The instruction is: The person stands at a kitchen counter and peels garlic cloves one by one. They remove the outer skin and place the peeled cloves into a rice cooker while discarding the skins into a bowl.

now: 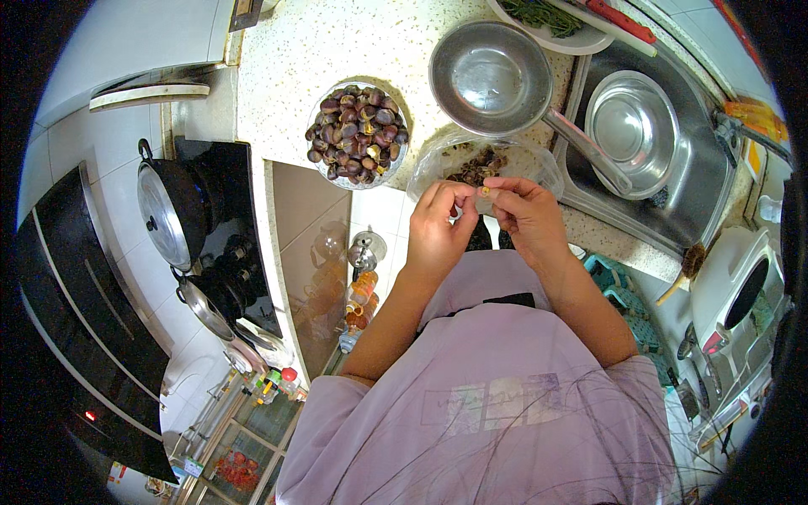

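In my right hand (527, 218), a small yellowish piece, seemingly chestnut (485, 190), is pinched between thumb and fingertips. My left hand (439, 218) is close beside it, fingers curled and fingertips almost at the piece; whether they grip anything is hidden. Just beyond both hands lies a clear plastic bag (543, 165) spread on the counter, with dark brown shell scraps (476, 165) in it. To the left, a glass-like bowl (314, 113) is heaped with brown chestnuts (356, 129), several split to show yellow flesh.
A steel pan (492, 76) rests behind the bag, its handle reaching over the sink (688, 214), where a steel basin (631, 132) sits. A white bowl of greens (549, 19) and a red-handled knife (622, 19) are at the back right. Left is a cooktop with a lidded wok (167, 214).
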`<act>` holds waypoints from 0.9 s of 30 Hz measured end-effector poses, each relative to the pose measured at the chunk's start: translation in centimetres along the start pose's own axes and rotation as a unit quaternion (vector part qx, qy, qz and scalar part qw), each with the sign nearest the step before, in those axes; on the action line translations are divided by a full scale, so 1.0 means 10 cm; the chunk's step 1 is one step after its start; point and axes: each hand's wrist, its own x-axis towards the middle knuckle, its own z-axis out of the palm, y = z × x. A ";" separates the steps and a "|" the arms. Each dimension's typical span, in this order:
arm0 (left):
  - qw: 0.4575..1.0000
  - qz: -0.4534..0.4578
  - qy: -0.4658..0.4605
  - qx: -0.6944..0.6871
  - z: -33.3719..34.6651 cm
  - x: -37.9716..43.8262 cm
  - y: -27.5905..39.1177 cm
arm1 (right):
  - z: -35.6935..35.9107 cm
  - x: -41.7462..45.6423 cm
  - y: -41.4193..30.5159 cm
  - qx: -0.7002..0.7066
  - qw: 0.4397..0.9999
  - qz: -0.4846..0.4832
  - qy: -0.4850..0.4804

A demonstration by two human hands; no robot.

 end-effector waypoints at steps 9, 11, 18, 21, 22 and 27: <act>1.000 -0.008 0.015 0.022 0.07 -0.02 0.01 | 0.04 -0.02 0.05 -0.095 0.993 -0.071 0.027; 0.999 -0.003 0.028 0.030 0.08 -0.03 0.01 | 0.05 -0.02 0.04 -0.125 0.988 -0.082 0.030; 0.999 0.008 0.029 0.039 0.08 -0.06 0.00 | 0.01 0.00 0.07 -0.178 0.977 -0.111 0.029; 0.998 0.022 0.026 0.048 0.12 -0.10 -0.09 | -0.05 -0.01 0.03 -0.168 0.981 -0.094 0.008; 0.997 0.039 0.043 0.060 0.14 -0.09 -0.08 | -0.09 0.01 0.05 -0.169 0.981 -0.093 0.002; 0.995 0.046 0.053 0.077 0.16 -0.08 -0.09 | -0.01 -0.01 0.02 -0.168 0.981 -0.101 -0.001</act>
